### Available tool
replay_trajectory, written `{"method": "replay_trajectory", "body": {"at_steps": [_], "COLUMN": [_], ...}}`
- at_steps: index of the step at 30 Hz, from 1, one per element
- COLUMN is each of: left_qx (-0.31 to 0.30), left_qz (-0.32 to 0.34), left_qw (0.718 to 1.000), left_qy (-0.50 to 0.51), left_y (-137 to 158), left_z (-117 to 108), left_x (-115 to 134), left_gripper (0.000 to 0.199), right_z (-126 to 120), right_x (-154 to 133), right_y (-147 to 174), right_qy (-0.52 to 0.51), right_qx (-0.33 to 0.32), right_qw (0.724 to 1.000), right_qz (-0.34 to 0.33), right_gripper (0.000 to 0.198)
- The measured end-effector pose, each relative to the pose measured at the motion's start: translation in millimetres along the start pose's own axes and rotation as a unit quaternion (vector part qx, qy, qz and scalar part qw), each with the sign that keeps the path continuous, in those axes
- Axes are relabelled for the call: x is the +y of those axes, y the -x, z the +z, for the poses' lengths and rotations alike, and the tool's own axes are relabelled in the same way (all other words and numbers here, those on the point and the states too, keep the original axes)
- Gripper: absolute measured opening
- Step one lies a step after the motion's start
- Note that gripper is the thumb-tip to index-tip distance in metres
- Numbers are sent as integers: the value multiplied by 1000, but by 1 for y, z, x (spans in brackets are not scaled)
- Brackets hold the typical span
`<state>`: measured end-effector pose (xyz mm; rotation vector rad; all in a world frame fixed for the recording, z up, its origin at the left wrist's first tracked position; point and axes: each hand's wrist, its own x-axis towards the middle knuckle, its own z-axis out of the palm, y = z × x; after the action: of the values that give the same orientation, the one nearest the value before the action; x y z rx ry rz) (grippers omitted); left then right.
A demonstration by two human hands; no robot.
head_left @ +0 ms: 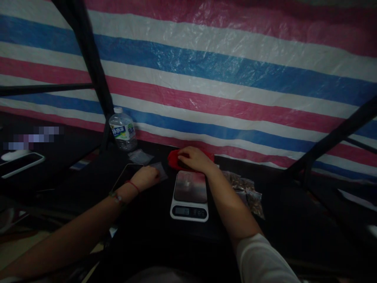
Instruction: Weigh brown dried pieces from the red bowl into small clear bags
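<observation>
My left hand (145,179) is closed on the edge of a small clear plastic bag (161,171), just right of a dark phone (126,175). Another clear bag (140,157) lies behind it. My right hand (196,158) reaches over a red dish or bag (173,160), its fingers curled down into it; whatever they pinch is hidden. Between my arms sits a white kitchen scale (190,188) with a bare metal plate; its display is too dim to read. Right of my right forearm lie several small bags filled with brown bits (255,202).
A large clear bottle (123,129) stands at the back left by a black metal post (98,78). A striped plastic sheet (220,94) closes off the back of the black table (147,220). Farther left, a white-edged phone (22,163) rests on another surface.
</observation>
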<state>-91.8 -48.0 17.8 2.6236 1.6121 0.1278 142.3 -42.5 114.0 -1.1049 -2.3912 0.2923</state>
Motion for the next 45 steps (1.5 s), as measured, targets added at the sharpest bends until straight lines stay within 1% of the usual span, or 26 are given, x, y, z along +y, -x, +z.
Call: {"method": "replay_trajectory", "body": {"at_steps": [2,4,5,6,7,9,11,13,15,16,17,19,23,24,26,28,30,33,36,38,40,42,45], "left_qx": [2,21,46,84,131,208,247,265,295,301,306,307,304,306,311,309,294,273,267,262,259,257,260], "left_qz": [-3,-12,-17,-19,-24,-48,-65,-38,-4,7,11,13,22,17,0,-16,-23,-26,-22,-18,-12,-5,-1], "left_qw": [1000,999,998,993,983,950,913,882,844,829,818,804,795,795,795,792,787,786,789,788,791,802,811], "left_qy": [2,25,49,84,129,229,319,387,449,471,487,508,524,523,521,527,541,554,553,557,554,539,524], "left_y": [-1,-2,-2,-4,-6,-16,-31,-50,-68,-75,-80,-85,-81,-80,-78,-78,-79,-80,-80,-81,-81,-82,-82], "left_z": [-6,-20,-29,-39,-48,-65,-73,-72,-62,-55,-48,-32,-8,-4,2,6,10,13,15,16,17,17,17], "left_x": [-4,-7,-7,-5,-2,11,30,49,65,71,75,78,73,71,69,68,69,70,70,69,69,69,69], "left_gripper": [27,24,23,23,24,30,33,33,32,31,30,29,26,25,26,27,27,28,28,28,28,26,24], "right_z": [5,7,7,6,4,0,-4,-5,-2,1,4,10,25,28,33,35,34,30,26,23,22,22,24], "right_x": [6,11,12,13,13,11,10,11,15,18,21,26,31,31,32,32,33,33,33,34,36,40,45], "right_y": [3,7,9,11,13,17,19,20,18,17,16,15,14,14,14,14,14,13,13,13,13,13,14], "right_qy": [-8,-9,-10,-13,-22,-54,-86,-85,-58,-44,-34,-29,-43,-42,-39,-42,-44,-22,7,10,-10,-47,-102], "right_qx": [-12,-22,-23,-16,-1,45,90,123,142,144,142,123,83,83,104,122,109,64,36,25,19,15,24], "right_qw": [1000,999,999,998,998,996,991,987,986,987,988,991,995,995,992,988,988,994,997,998,997,996,991], "right_qz": [17,37,45,52,57,56,51,52,58,59,57,45,34,38,58,82,96,82,63,62,68,74,78], "right_gripper": [18,15,15,16,17,19,27,32,33,32,31,28,24,27,34,37,29,19,20,21,22,22,22]}}
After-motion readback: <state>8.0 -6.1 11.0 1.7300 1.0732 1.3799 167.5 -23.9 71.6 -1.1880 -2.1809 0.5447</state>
